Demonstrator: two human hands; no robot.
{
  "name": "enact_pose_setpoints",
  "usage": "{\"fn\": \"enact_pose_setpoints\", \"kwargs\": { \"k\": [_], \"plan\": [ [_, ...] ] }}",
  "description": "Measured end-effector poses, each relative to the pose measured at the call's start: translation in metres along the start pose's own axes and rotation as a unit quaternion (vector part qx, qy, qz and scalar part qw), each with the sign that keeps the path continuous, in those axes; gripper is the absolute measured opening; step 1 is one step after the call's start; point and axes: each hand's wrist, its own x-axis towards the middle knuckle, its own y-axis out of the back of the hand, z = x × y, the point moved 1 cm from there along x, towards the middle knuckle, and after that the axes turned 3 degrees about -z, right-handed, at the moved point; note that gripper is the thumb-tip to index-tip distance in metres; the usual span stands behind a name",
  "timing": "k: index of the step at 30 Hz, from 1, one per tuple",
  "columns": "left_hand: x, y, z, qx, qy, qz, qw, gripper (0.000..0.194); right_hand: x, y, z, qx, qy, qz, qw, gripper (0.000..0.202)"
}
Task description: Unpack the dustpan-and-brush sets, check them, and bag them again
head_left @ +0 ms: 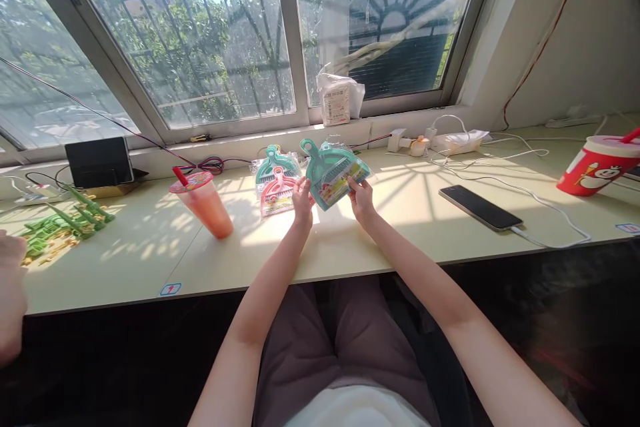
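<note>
The teal plastic dustpan-and-brush set in clear wrap [333,173] is pinched at its lower corners, five and seven o'clock, by left hand [302,199] and right hand [361,198]; it is best kept level.

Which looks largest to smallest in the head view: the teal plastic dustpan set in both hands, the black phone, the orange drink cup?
1. Teal plastic dustpan set
2. Black phone and orange drink cup: too alike to rank.

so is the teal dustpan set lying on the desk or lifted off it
Lifted. Both hands, left hand and right hand, hold the teal dustpan set by its lower edge, tilted up above the desk.
</note>
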Motion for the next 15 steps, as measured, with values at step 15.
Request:
{"fn": "enact_pose_setpoints", "kwargs": {
  "k": [15],
  "plan": [
    [-0.003, -0.003, 0.001, -0.062, 0.011, -0.161, 0.985, 0.068, -0.012, -0.008, -0.001, -0.014, 0.018, -0.039, 0.999, 0.025]
  ]
}}
